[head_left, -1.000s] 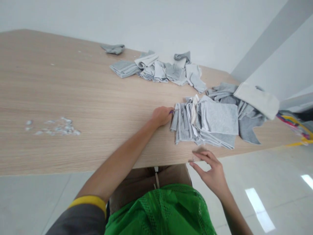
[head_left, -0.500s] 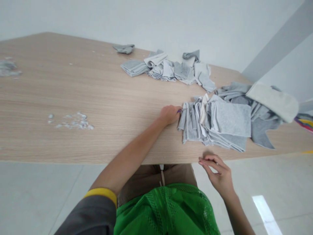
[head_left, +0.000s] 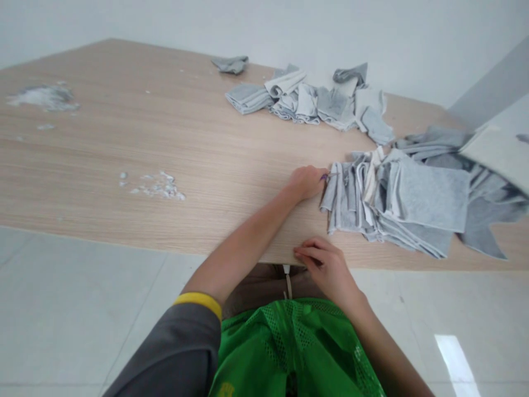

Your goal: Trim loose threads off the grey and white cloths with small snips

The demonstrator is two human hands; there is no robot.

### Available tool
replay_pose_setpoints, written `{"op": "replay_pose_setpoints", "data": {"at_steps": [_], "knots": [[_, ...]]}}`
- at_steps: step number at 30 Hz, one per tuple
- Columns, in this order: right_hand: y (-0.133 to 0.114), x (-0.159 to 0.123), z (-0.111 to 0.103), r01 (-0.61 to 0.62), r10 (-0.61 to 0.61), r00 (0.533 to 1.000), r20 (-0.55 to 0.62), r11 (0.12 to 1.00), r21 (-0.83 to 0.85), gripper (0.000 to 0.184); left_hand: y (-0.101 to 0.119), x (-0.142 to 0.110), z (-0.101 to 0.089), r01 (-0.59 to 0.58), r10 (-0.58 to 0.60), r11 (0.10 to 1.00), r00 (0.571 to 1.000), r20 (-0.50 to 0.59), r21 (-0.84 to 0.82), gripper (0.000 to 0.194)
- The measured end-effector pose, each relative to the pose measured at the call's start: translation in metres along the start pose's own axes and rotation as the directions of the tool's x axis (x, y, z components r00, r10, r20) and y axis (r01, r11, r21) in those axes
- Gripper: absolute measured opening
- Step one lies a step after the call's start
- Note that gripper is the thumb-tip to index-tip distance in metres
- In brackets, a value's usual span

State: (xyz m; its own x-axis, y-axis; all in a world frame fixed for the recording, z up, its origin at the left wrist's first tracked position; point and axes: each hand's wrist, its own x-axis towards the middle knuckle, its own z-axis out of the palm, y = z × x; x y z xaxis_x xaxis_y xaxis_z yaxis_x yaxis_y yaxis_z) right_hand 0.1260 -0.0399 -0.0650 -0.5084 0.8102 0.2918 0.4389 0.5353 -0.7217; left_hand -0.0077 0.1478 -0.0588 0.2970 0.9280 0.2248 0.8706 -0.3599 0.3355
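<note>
My left hand (head_left: 306,182) is closed at the left end of a row of folded grey cloths (head_left: 347,196) on the table. A bit of purple and a thin metal tip poke out of it against the cloths, which look like small scissors (head_left: 325,177); most of the tool is hidden in the fist. Nearer the table's front edge, my right hand (head_left: 326,264) has thumb and fingertips pinched together. Whatever may be between them is too small to make out. On the right of the row, a larger folded grey cloth (head_left: 433,190) lies on top.
Crumpled grey and white cloth pieces (head_left: 308,102) lie along the back by the wall. Darker cloths (head_left: 487,209) and a pale flat piece (head_left: 498,149) are heaped at right. Fluffy white scraps sit in a far-left pile (head_left: 45,97) and a nearer one (head_left: 161,186).
My right hand has moved left and in over the table's front edge, its fingers still pinched. My left hand stays beside the folded cloths. The view has shifted, showing more of the left.
</note>
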Motion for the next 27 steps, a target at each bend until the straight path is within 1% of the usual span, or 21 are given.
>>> {"op": "replay_pose_setpoints", "data": {"at_steps": [4, 8, 11, 13, 14, 15, 16, 17, 19, 21, 22, 23, 24, 25, 27], "knots": [[-0.002, 0.010, 0.004, 0.007, -0.006, 0.998, 0.059, 1.000, -0.024, 0.018, 0.000, -0.001, 0.000, -0.008, 0.008, 1.000, 1.000, -0.003, -0.010, 0.038], [-0.003, 0.011, 0.006, 0.044, -0.041, 0.997, 0.068, 0.998, -0.045, 0.020, 0.001, -0.002, 0.003, -0.020, 0.019, 0.999, 0.999, -0.028, -0.028, 0.037], [-0.003, 0.018, 0.012, 0.072, -0.067, 0.996, 0.062, 0.994, -0.077, 0.021, -0.006, 0.003, 0.002, -0.038, 0.033, 0.994, 0.998, -0.044, -0.106, 0.036], [0.000, 0.028, 0.016, 0.092, -0.086, 0.994, 0.063, 0.991, -0.093, 0.022, -0.018, 0.009, -0.009, -0.064, 0.061, 0.974, 0.998, -0.020, -0.218, 0.036], [0.002, 0.035, 0.018, 0.102, -0.095, 0.993, 0.069, 0.990, -0.094, 0.022, -0.025, 0.010, -0.020, -0.074, 0.075, 0.956, 0.997, -0.008, -0.283, 0.036], [0.003, 0.042, 0.021, 0.111, -0.104, 0.992, 0.078, 0.990, -0.092, 0.021, -0.032, 0.010, -0.033, -0.068, 0.073, 0.938, 0.997, 0.002, -0.340, 0.036], [0.004, 0.051, 0.024, 0.121, -0.113, 0.989, 0.092, 0.989, -0.087, 0.021, -0.039, 0.008, -0.050, -0.040, 0.042, 0.924, 0.999, -0.002, -0.380, 0.035], [0.005, 0.061, 0.029, 0.131, -0.122, 0.986, 0.111, 0.988, -0.079, 0.020, -0.045, 0.003, -0.068, -0.028, 0.005, 0.910, 0.998, -0.058, -0.414, 0.036], [0.003, 0.082, 0.040, 0.168, -0.154, 0.973, 0.170, 0.984, -0.067, 0.020, -0.050, -0.018, -0.110, -0.058, -0.050, 0.889, 0.974, -0.222, -0.455, 0.034], [-0.003, 0.106, 0.057, 0.219, -0.197, 0.952, 0.232, 0.973, -0.069, 0.019, -0.048, -0.053, -0.147, -0.074, -0.092, 0.888, 0.938, -0.334, -0.454, 0.031], [-0.007, 0.119, 0.067, 0.244, -0.217, 0.942, 0.256, 0.967, -0.076, 0.019, -0.046, -0.074, -0.162, -0.068, -0.115, 0.893, 0.921, -0.371, -0.445, 0.030], [-0.012, 0.132, 0.078, 0.266, -0.235, 0.932, 0.275, 0.960, -0.084, 0.019, -0.043, -0.097, -0.174, -0.051, -0.145, 0.899, 0.903, -0.405, -0.435, 0.030], [-0.018, 0.144, 0.089, 0.284, -0.249, 0.926, 0.285, 0.955, -0.088, 0.020, -0.040, -0.121, -0.181, -0.020, -0.184, 0.903, 0.885, -0.428, -0.429, 0.030], [-0.023, 0.156, 0.102, 0.296, -0.261, 0.921, 0.289, 0.951, -0.085, 0.020, -0.038, -0.145, -0.185, 0.016, -0.227, 0.904, 0.865, -0.447, -0.427, 0.031], [-0.034, 0.178, 0.127, 0.312, -0.282, 0.914, 0.290, 0.948, -0.061, 0.020, -0.036, -0.191, -0.183, 0.101, -0.330, 0.893, 0.809, -0.486, -0.438, 0.032]]}}
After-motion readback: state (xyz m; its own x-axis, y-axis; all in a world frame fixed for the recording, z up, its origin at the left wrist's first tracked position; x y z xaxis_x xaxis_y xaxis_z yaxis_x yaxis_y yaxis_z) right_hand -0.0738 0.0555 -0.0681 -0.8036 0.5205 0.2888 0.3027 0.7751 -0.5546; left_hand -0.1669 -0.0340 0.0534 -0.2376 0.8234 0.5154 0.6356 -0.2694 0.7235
